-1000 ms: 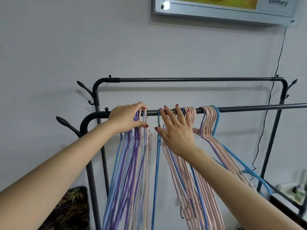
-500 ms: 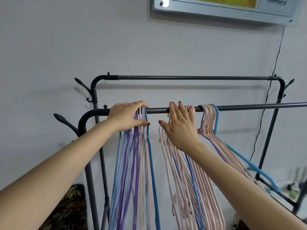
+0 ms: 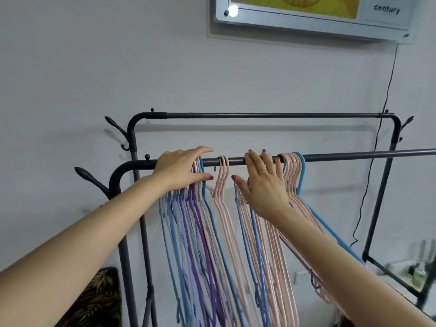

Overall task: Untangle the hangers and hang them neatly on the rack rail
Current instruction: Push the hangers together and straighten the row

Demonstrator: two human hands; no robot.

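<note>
Front rail [image 3: 354, 155]: the hangers were carried on this dark bar, the nearer of two; it was presumably chosen because it lay within easy reach of both arms.

Back rail [image 3: 259, 115]: it was left bare, higher and behind.

Left hand [image 3: 181, 169]: it was laid over the bar with fingers extended and thumb tucked beneath, cupped loosely around the hooks of the left bundle [image 3: 188, 232] rather than clenched; the bundle appeared to be steadied and kept packed so that it would not slide back.

Left bundle: blue, lilac, purple and pink hangers were hung close together at the left end, just beside the rail's bend, where sorted pieces seemed to be gathered.

Three pink hangers [image 3: 223, 180]: they were hung alone in the gap between the hands, apparently parted from the rest for inspection or transfer.

Right hand [image 3: 264, 182]: it was held flat and spread, fingertips resting on the bar, nothing being gripped; the palm was pressed against the middle group [image 3: 259, 244], seemingly to hold it aside.

Right group [image 3: 293, 175]: pink hooks with one blue hanger outermost were crowded just beside the right fingers, their lower ends splayed rightward, which suggested that tangling remained there.

Progress: it was judged to be partway done.
</note>
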